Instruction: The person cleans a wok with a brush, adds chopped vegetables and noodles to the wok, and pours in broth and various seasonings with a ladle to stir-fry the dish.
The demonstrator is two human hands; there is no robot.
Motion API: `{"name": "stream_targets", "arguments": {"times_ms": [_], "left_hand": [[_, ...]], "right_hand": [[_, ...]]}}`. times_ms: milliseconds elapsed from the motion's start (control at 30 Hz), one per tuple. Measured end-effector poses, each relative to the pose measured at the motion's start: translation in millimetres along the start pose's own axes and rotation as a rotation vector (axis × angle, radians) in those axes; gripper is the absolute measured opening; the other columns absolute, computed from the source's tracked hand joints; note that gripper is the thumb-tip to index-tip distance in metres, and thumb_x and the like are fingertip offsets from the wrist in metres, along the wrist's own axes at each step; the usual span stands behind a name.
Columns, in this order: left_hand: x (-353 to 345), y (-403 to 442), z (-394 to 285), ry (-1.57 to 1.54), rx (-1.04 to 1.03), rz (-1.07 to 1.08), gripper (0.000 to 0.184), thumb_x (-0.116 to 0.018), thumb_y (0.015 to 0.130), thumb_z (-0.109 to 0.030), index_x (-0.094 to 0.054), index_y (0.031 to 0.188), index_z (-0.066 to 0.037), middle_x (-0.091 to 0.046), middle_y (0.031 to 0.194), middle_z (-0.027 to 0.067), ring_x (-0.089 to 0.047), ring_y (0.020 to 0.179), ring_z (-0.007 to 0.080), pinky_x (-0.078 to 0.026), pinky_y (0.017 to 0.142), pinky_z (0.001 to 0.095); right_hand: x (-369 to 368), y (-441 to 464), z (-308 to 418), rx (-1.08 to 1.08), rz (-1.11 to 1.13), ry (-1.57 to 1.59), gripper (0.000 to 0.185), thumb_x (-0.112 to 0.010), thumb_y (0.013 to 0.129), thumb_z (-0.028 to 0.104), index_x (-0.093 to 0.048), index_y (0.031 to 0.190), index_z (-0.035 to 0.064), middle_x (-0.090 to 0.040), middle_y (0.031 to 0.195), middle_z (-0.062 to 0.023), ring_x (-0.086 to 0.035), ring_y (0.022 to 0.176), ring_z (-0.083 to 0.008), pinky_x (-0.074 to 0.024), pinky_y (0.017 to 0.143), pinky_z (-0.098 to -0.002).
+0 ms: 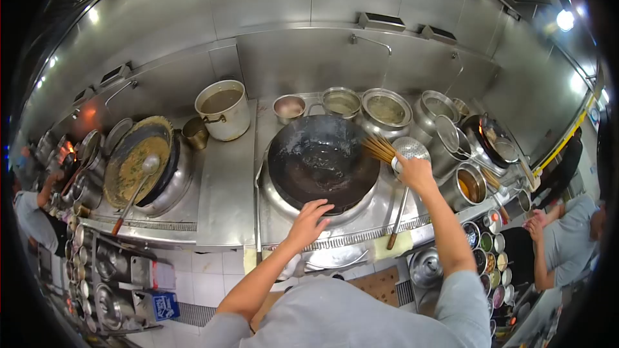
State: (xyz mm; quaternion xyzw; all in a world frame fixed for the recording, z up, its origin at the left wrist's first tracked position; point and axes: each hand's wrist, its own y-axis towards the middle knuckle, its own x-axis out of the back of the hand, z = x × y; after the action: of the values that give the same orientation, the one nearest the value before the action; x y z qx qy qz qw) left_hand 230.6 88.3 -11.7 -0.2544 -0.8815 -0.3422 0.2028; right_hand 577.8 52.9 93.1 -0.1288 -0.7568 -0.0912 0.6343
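Note:
A large dark wok (309, 183) sits on the burner in front of me, its inside wet and shiny, with some haze over it. My right hand (416, 173) is closed around the handle of a bamboo wok brush (380, 148), whose bristles reach over the wok's right rim. At the wok's front edge, my left hand (311, 222) has its fingers stretched out and holds nothing; I cannot tell whether it touches the rim. Just beyond my right hand lies a perforated strainer (412, 148), its wooden handle (392, 240) pointing toward me.
Metal pots and bowls line the back, including a tall pot (222, 116) and a small bowl (289, 107). Another wok (138, 161) with food and a ladle (149, 166) stands left. Seasoning tubs (500, 243) are at right. Co-workers (570, 245) stand on both sides.

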Motion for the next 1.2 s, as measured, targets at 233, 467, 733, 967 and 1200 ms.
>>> {"name": "stream_targets", "arguments": {"times_ms": [233,467,733,967,1200], "left_hand": [[-60.5,23.5,40.6,0.193,0.152,0.283,0.024,-0.056,0.093,-0.025,-0.061,0.082,-0.004,-0.066,0.081,0.0180,-0.065,0.083,0.0361,-0.048,0.076,0.0486],[-41.5,-32.2,43.1,0.332,-0.082,0.100,0.018,-0.062,0.086,-0.019,-0.060,0.073,-0.007,-0.061,0.067,0.0109,-0.060,0.069,0.0299,-0.045,0.070,0.0419],[37.3,-51.9,-16.5,0.325,-0.307,0.078,0.024,-0.068,0.071,-0.015,-0.050,0.056,-0.010,-0.048,0.055,0.0056,-0.054,0.056,0.0241,-0.043,0.052,0.0378],[46.6,75.2,-77.8,0.371,-0.627,0.056,0.024,-0.070,0.070,-0.013,-0.051,0.056,-0.010,-0.048,0.053,0.0042,-0.053,0.052,0.0226,-0.043,0.051,0.0359],[31.8,148.1,-99.4,0.451,-0.700,0.040,0.023,-0.069,0.071,-0.014,-0.051,0.057,-0.010,-0.049,0.055,0.0038,-0.052,0.054,0.0222,-0.042,0.054,0.0356]], "right_hand": [[-72.4,-41.7,15.9,-0.139,-0.014,0.211,0.085,-0.072,0.078,0.040,-0.029,0.150,0.0276,-0.067,0.101,-0.0247,-0.066,0.090,-0.0436,-0.0515,0.083,-0.0510],[-52.8,-60.9,103.6,0.183,0.132,0.650,0.076,-0.069,0.081,0.045,-0.036,0.148,0.0262,-0.069,0.100,-0.0215,-0.066,0.088,-0.0404,-0.0519,0.081,-0.0458],[-17.3,-120.8,91.8,0.259,0.864,0.876,0.079,-0.061,0.088,0.049,-0.022,0.154,0.0284,-0.064,0.091,-0.0075,-0.061,0.057,-0.0162,-0.0468,0.044,-0.0271],[-18.4,-133.0,51.3,0.158,0.913,1.511,0.076,-0.057,0.095,0.043,-0.016,0.155,0.0215,-0.057,0.082,-0.0051,-0.058,0.055,-0.0112,-0.0461,0.042,-0.0240],[-104.3,-103.6,0.3,0.039,0.818,1.346,0.078,-0.057,0.092,0.049,-0.017,0.154,0.0242,-0.065,0.101,-0.0118,-0.066,0.069,-0.0194,-0.0482,0.045,-0.0280]]}}
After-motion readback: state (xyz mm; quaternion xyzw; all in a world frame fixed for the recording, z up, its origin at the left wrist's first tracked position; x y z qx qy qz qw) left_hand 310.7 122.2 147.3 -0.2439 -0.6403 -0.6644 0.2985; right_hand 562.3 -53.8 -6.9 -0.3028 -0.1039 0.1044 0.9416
